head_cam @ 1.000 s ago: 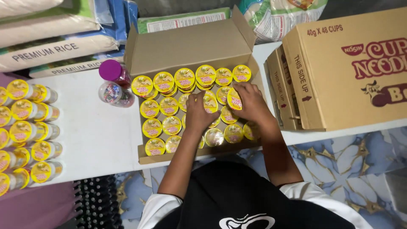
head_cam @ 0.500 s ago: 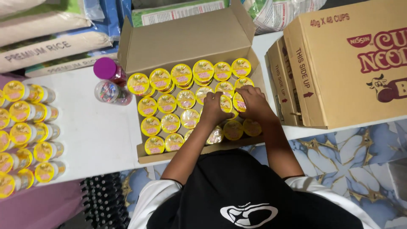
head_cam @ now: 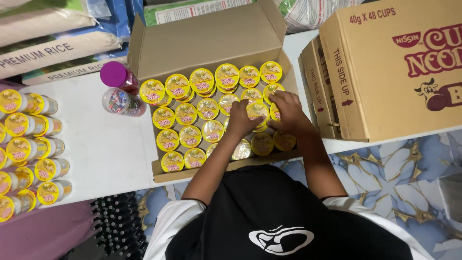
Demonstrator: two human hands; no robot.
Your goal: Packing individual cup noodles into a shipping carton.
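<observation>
A: What takes up the desk (head_cam: 96, 154)?

B: A closed carton (head_cam: 399, 72) at the right edge and an open box (head_cam: 207, 45) in the middle, flaps back so the cups stand in rows.

A: And the hands?

B: Both inside, near its right wall. Left hand (head_cam: 243, 120) and right hand (head_cam: 288, 113) pinch one yellow-lidded cup (head_cam: 257, 111), fingers closed on its rim.

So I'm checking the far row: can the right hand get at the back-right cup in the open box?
Probably yes: the right hand is already in the open box, the back-right cup lies uncovered just beyond it.
</observation>
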